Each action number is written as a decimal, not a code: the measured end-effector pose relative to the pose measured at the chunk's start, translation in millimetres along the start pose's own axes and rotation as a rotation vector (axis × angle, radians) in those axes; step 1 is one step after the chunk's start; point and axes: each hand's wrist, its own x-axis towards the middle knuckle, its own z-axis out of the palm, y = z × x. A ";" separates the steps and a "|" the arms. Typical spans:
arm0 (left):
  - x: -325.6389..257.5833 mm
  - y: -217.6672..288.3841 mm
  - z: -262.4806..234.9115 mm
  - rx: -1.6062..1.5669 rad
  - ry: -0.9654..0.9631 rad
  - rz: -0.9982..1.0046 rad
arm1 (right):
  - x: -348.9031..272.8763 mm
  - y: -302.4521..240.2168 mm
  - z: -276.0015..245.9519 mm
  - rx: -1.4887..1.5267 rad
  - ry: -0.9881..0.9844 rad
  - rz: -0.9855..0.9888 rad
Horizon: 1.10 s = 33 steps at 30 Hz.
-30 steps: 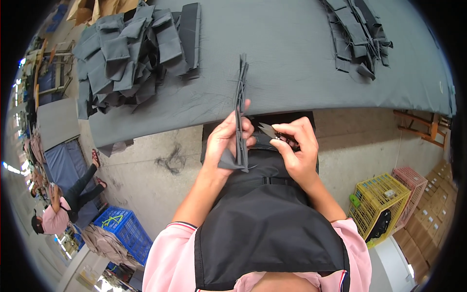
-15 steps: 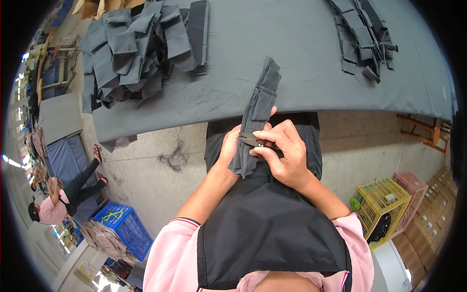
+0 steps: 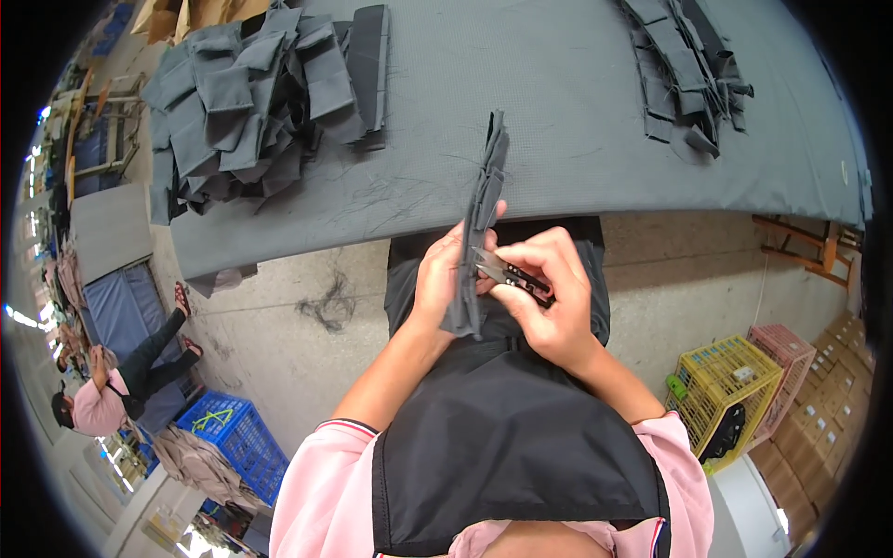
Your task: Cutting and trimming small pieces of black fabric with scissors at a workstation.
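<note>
A grey cloth-covered table [image 3: 577,102] fills the top of the view from ten to two o'clock. On it, at eleven o'clock, lies a big loose heap [image 3: 260,93] of dark grey fabric pieces; a smaller pile [image 3: 688,65] of the same sits at one o'clock, well apart from the first. Below the table edge runs a concrete floor [image 3: 279,325] with a tangle of thread scraps [image 3: 326,307] at nine o'clock.

At the bottom centre, six o'clock, the person's black apron [image 3: 512,446] spreads between pink sleeves. At eight o'clock stands a blue crate [image 3: 233,432], and beside it another person [image 3: 121,386] in pink bends over. At four o'clock a yellow crate [image 3: 726,381] stands just beside a pink one [image 3: 786,358].

In the middle, the left hand [image 3: 437,279] is closed around a long, folded strip [image 3: 479,223] of dark grey fabric, thumb on one side and fingers behind, holding it nearly upright; its top end reaches up over the table edge toward twelve o'clock. The right hand [image 3: 544,298], just at three o'clock of the strip, is curled tight around small thread snips [image 3: 512,274], whose blades point left and touch the strip's edge near the left thumb.
</note>
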 end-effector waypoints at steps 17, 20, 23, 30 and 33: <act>-9.4 15.9 10.7 0.064 -0.070 0.047 | -3.8 5.9 -23.9 -0.211 0.076 0.076; -11.1 14.7 5.3 0.038 -0.126 0.000 | 5.1 10.6 -24.6 -0.298 0.077 0.001; -12.4 17.3 4.8 0.005 -0.155 -0.051 | 7.8 15.5 -24.7 -0.364 0.001 -0.061; -16.2 19.8 8.9 0.073 -0.151 -0.078 | 5.8 15.3 -19.3 -0.368 0.072 -0.044; -16.3 19.3 10.5 0.121 -0.126 -0.073 | 4.0 17.3 -21.0 -0.450 0.042 -0.106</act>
